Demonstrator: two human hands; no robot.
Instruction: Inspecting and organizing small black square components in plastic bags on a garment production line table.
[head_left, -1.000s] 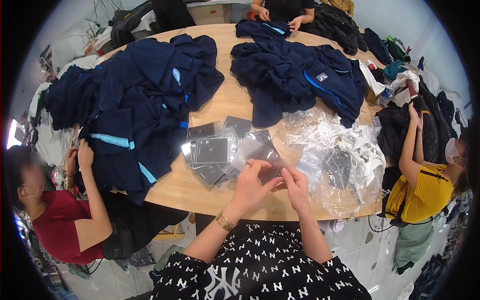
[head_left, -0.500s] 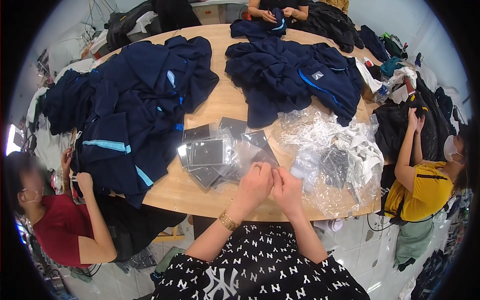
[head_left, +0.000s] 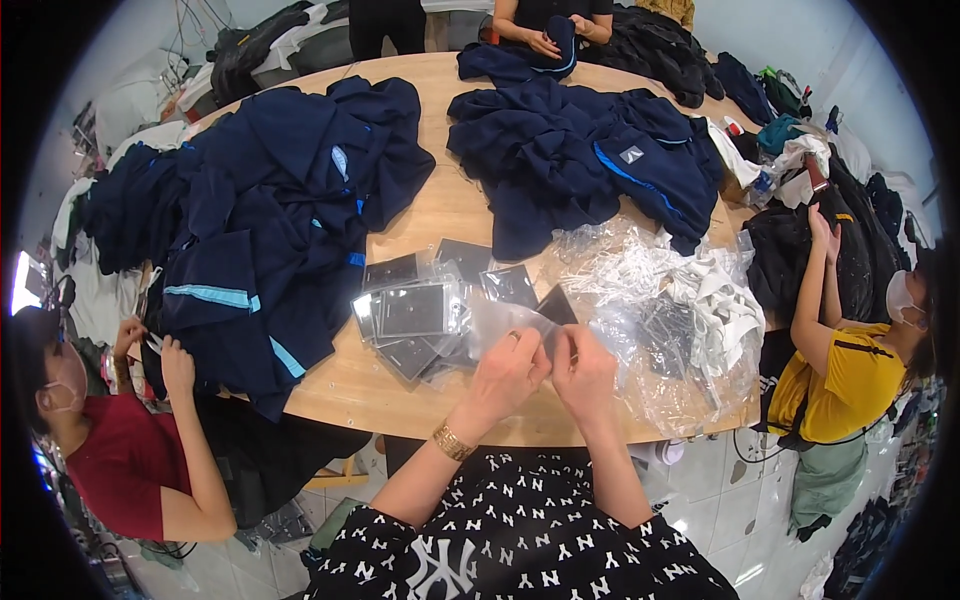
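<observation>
In front of me, over the near part of the table, my left hand (head_left: 508,368) pinches a small, cloudy clear plastic bag (head_left: 494,322). Close beside it, my right hand (head_left: 586,372) has its fingertips closed at the bag's near right edge. A dark card (head_left: 557,304) shows a corner just beyond the right fingers; I cannot tell whether it is held. Left of the bag lies a loose pile of flat dark cards in clear sleeves (head_left: 412,311). To the right spreads a heap of crumpled clear plastic with white strings and tags (head_left: 668,315).
Navy garments with light blue trim (head_left: 265,190) cover the table's left side, and another navy heap (head_left: 590,150) lies at the far right. People in red (head_left: 130,465) and yellow (head_left: 842,375) handle garments at either side. A third person's hands (head_left: 548,42) hold navy cloth across the table (head_left: 420,225).
My hands have drawn slightly apart at the bag's edge, the right one shifting a little right. The dark card's corner now stands out beyond the right fingers.
</observation>
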